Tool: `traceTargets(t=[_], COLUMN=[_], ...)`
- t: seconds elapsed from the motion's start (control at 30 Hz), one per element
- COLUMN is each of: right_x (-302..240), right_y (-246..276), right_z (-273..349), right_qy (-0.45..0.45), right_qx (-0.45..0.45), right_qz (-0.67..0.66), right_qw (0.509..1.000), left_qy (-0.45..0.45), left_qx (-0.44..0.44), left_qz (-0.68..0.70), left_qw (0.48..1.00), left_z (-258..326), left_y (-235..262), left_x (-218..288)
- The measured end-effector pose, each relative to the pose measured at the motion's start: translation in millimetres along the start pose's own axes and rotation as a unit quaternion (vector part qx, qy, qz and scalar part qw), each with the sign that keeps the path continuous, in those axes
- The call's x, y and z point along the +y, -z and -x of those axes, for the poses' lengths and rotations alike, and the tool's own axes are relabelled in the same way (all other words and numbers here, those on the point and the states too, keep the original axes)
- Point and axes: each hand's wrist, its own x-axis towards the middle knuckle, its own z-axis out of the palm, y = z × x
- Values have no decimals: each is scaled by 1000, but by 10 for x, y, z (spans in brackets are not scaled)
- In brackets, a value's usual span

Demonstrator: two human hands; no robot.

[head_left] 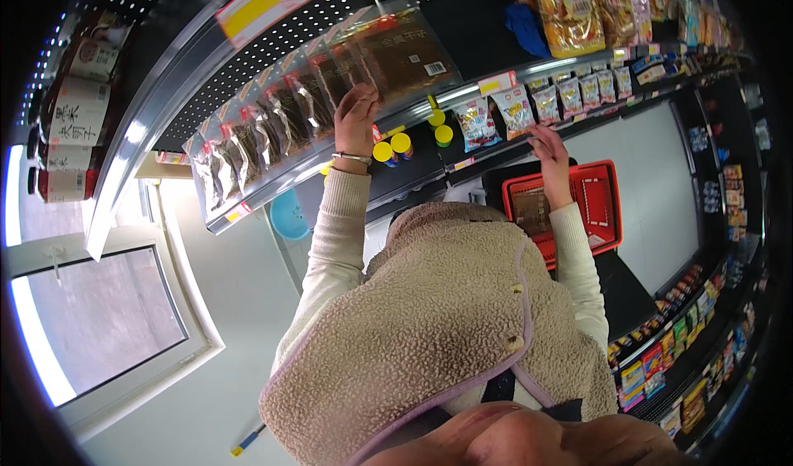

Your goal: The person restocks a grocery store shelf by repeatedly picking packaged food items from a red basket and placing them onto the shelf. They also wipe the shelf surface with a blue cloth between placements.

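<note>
overlapping a flat clear-plastic packet (406, 57) of dark contents on the shelf (483, 45), likely light, slippery, best pinched by its edge, the left hand (355, 117) has an indiscernible grip, while the right hand (552, 156) looks empty, loosely spread.

A fleecy beige vest (413, 301) tops cream sleeves (337, 226).

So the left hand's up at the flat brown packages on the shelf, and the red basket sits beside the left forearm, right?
One slip: in the head view, the red basket sits beside the right forearm, not the left. The left hand is indeed up at the flat brown packages on the shelf.
</note>
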Motion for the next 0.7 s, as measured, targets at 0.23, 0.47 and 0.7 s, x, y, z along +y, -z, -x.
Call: traceTargets(t=[0.23, 0.47, 0.7], right_x=[-618, -349, -323], right_y=[-1413, -1978, -1891], right_z=[-947, -1413, -1468], right_qy=[163, 238, 190], right_qx=[-162, -231, -264], right_qz=[307, 534, 495], right_qw=[923, 778, 805], left_qy=[34, 129, 168], left_qx=[1, -44, -130], left_qz=[30, 99, 178], left_qw=[999, 986, 961], left_z=[-162, -344, -554], left_y=[-62, 1, -348], left_x=[126, 45, -269])
